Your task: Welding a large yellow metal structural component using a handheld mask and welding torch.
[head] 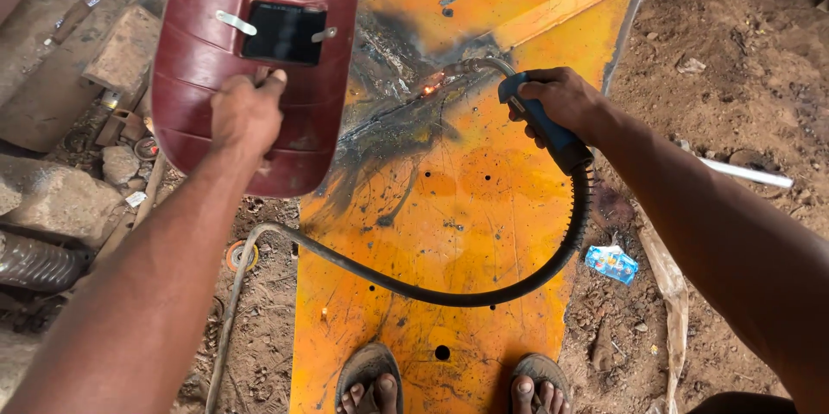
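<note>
My left hand (pixel 246 112) grips the handle of a dark red welding face shield (pixel 203 60) with a small dark window, held up at the upper left. My right hand (pixel 566 99) is closed around the blue handle of a welding torch (pixel 544 129). The torch's curved metal neck reaches left to a glowing orange spot (pixel 430 82) on a scorched seam of a large yellow-orange metal plate (pixel 466 207). A black hose (pixel 484 293) loops from the torch handle down across the plate and off to the left. My sandalled feet (pixel 449 384) stand on the plate's near end.
Brown dirt ground surrounds the plate. Scrap metal, stones and a corrugated pipe (pixel 34 263) lie at the left. A white rod (pixel 747 172) and a crumpled blue wrapper (pixel 611 263) lie on the right. The plate has several small holes.
</note>
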